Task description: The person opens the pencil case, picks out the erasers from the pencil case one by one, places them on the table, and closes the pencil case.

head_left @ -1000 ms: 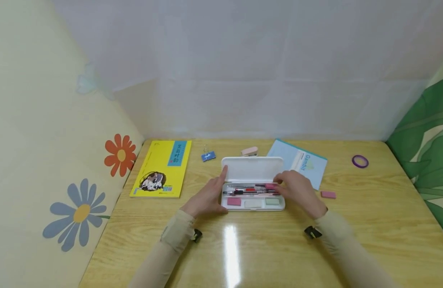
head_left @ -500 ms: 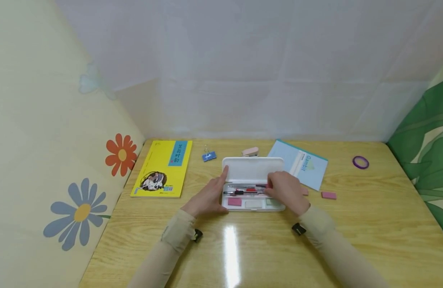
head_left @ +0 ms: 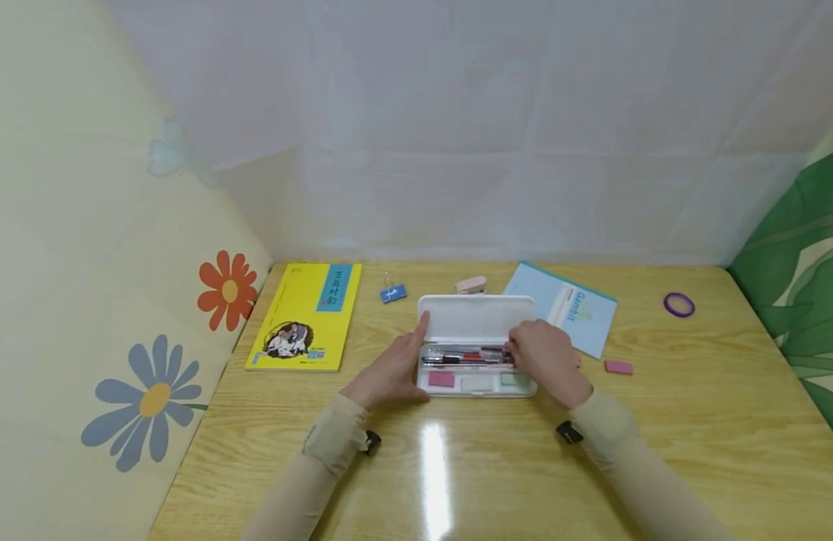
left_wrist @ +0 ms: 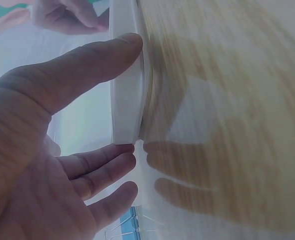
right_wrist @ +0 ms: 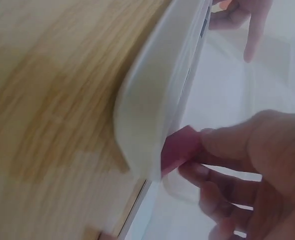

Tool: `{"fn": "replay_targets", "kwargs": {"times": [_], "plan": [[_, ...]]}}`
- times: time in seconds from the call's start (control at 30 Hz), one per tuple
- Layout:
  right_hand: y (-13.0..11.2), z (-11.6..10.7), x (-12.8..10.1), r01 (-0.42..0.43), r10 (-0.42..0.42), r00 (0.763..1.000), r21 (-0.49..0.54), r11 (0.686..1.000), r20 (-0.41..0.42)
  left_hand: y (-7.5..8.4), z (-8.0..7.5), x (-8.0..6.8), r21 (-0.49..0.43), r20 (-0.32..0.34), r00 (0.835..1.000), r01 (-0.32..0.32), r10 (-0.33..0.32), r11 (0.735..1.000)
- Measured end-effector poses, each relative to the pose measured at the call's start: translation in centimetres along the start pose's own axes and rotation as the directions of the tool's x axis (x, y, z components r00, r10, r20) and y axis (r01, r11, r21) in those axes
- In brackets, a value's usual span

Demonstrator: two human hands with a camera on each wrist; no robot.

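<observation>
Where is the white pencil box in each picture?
Head view: the white pencil box lies open mid-table, between both hands.
Left wrist view: its white edge runs down the middle, between the left hand's thumb and fingers.
Right wrist view: its curved end fills the centre, beside a pink eraser.
Shared landmark: the wooden table.

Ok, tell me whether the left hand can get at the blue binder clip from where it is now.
Probably yes. The left hand rests at the white pencil case's left end, and the blue binder clip lies just beyond it on bare table, nothing between. It would have to let go of the case first.
</observation>
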State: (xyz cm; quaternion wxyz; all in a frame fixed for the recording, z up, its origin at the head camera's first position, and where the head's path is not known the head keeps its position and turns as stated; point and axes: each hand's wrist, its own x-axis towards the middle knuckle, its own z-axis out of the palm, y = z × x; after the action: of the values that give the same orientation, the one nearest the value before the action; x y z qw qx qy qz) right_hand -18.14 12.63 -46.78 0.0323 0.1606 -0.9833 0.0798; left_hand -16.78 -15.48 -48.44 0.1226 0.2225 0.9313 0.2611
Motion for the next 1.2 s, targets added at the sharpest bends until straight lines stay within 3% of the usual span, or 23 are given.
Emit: {"fn": "replay_targets", "kwargs": {"times": [0.2,0.4,0.5,0.63,0.7,0.93,1.2], "plan": [[1.6,-0.5,-1.0,-0.017,0.031,0.997,0.172,0.985,-0.077,0.0,-0.1,-0.1,0.003,-0.001,1.0,-0.005,0.005,1.0],[3.9,-1.2,-3.0,-0.041,0.11,0.981,0.384,0.922,-0.159,0.1,0.0,-0.1,-0.002,-0.001,1.0,-0.002,0.002,1.0],[4.9,-1.5,-4.2,-0.097,0.167,0.978,0.438,0.894,-0.125,0.0,0.0,0.0,-0.006,0.001,1.0,0.0,0.0,1.0],[6.0,-1.7,-5.8,-0.198,0.245,0.969,0.454,0.869,-0.046,-0.1,0.1,0.1,-0.004,0.003,1.0,0.004,-0.004,1.0],[6.5,-1.6,-6.5,-0.227,0.266,0.964,0.436,0.871,-0.029,-0.1,0.1,0.2,-0.001,0.007,1.0,0.005,-0.005,1.0],[7.4,-1.0,-8.4,-0.26,0.281,0.96,0.426,0.867,0.012,0.0,0.0,0.1,0.01,0.002,1.0,-0.007,0.007,1.0],[7.8,-0.7,-9.3,-0.349,0.355,0.933,0.401,0.847,0.061,-0.2,0.0,0.2,0.032,-0.002,0.999,-0.034,0.034,0.999]]}}
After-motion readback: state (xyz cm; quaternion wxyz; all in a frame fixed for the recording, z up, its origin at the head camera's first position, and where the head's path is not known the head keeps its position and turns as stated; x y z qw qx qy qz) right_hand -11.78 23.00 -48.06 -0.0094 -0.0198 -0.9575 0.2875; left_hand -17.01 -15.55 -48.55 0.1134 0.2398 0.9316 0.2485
